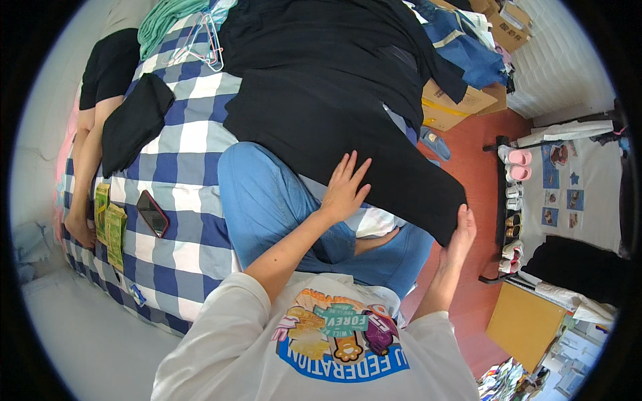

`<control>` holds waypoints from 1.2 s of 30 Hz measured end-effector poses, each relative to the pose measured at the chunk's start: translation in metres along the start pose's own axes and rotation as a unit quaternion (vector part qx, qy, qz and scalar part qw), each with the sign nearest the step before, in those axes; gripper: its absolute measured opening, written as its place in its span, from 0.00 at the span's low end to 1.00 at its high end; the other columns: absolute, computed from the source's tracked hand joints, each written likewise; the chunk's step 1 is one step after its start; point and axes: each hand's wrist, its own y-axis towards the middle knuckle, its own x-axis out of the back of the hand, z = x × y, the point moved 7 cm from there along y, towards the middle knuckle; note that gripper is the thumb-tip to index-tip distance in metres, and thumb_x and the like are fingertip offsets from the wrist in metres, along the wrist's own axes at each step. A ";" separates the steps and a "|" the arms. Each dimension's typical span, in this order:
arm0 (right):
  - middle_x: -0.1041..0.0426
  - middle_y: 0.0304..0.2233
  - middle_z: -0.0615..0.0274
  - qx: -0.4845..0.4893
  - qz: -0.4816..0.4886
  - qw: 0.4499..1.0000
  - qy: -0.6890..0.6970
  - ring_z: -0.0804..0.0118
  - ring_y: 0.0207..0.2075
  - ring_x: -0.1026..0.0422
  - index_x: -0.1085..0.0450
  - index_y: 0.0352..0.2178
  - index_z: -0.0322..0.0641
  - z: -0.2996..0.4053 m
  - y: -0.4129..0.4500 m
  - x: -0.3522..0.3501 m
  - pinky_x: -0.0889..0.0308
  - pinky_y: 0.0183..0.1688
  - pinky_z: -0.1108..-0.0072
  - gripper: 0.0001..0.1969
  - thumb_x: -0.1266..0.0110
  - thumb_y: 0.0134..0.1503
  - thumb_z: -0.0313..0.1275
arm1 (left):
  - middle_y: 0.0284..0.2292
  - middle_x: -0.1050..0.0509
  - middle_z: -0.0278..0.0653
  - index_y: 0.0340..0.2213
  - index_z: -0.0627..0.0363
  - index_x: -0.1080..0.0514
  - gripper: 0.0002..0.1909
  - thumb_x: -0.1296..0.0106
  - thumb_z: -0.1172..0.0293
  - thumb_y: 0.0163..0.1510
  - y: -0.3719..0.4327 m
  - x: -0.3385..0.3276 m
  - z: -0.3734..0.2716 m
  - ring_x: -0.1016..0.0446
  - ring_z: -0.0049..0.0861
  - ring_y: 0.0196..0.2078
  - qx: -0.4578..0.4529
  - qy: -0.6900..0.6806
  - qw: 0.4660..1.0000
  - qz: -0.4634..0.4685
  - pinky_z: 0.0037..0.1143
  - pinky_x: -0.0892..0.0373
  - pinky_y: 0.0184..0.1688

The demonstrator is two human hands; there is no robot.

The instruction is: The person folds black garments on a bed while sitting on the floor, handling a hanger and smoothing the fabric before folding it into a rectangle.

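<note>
A large black garment point(321, 125) lies spread over the bed, and one long section of it reaches across my lap to the right. My left hand point(346, 189) rests flat on its near edge, fingers apart. At the end of that section, my right hand point(461, 231) pinches the cloth by its corner. Another black cloth piece point(326, 35) lies just beyond; where the two part is hard to tell. Under my hands are my crossed legs in blue jeans point(261, 185).
On the checked bedsheet point(195, 180) lie a folded black garment point(138, 123), a phone point(153, 214), green packets point(115, 233) and clothes hangers point(205, 42). Another person's leg point(90, 165) stretches along the left. Cardboard boxes point(454, 105) and a shoe rack point(503, 215) stand right.
</note>
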 end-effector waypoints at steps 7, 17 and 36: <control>0.37 0.24 0.75 0.180 0.138 0.970 -0.093 0.84 0.27 0.39 0.34 0.29 0.39 0.084 -0.021 -0.166 0.42 0.27 0.89 0.06 0.51 0.61 0.29 | 0.62 0.50 0.53 0.61 0.50 0.47 0.26 0.63 0.59 0.63 0.005 -0.003 0.023 0.56 0.43 0.66 0.068 -0.286 0.956 0.014 0.32 0.55 0.65; 0.26 0.36 0.60 0.186 0.314 0.923 -0.120 0.75 0.34 0.27 0.33 0.41 0.37 -0.025 0.006 -0.318 0.35 0.36 0.84 0.11 0.54 0.63 0.32 | 0.60 0.42 0.33 0.60 0.52 0.46 0.33 0.75 0.43 0.63 -0.012 0.040 0.079 0.44 0.29 0.63 0.247 -0.835 0.482 -0.091 0.30 0.48 0.63; 0.41 0.20 0.71 0.051 0.301 0.912 -0.273 0.77 0.20 0.40 0.40 0.51 0.46 -0.109 0.108 -0.245 0.37 0.24 0.80 0.22 0.45 0.56 0.31 | 0.37 0.28 0.29 0.46 0.56 0.36 0.18 0.46 0.67 0.56 -0.042 0.034 0.090 0.33 0.14 0.35 0.403 -0.586 0.699 -0.074 0.19 0.37 0.38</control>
